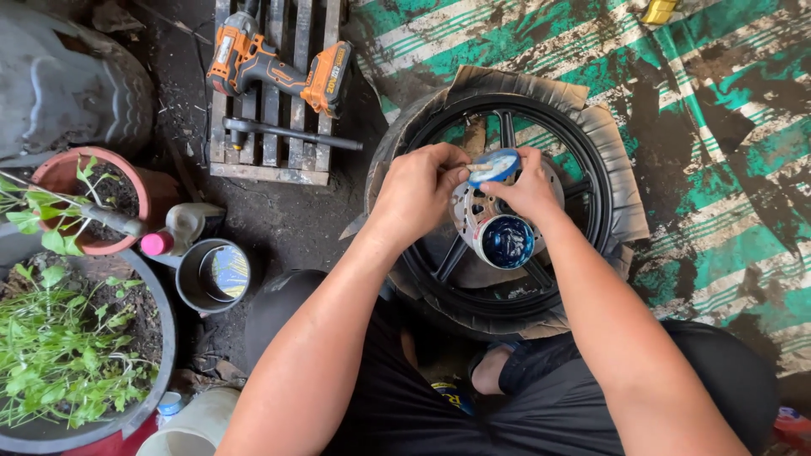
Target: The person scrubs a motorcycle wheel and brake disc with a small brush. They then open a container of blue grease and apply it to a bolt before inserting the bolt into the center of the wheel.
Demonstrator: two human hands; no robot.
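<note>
Holding: right hand (530, 187) grips a small blue lid (495, 165) by its edge, tilted up just above centre of the frame, its smeared inner face turned toward the other hand, likely so it can be reached.
Left hand: left hand (416, 192) is curled at the lid's left rim, fingertips pressed to it; whether it pinches something small there cannot be told.
Tin: open round tin (507, 241) of dark blue grease sits just below the right hand, resting on the wheel's hub, close enough for dipping.
Wheel: black spoked wheel (507, 203) lies flat in the centre of the frame with a silver disc (463, 205) at its hub; its tyre (608, 160) is wrapped in greyish paper, probably as masking.
Ground cover: green and white striped sheet (718, 93), streaked black, fills the upper right.
Tools: orange cordless drill (279, 67) and a dark bar (287, 133) rest on a small wooden pallet (270, 160) at upper left centre.
Left edge: terracotta pot (63, 173), a larger planter of green shoots (76, 355), and a grey metal cup (211, 274).
</note>
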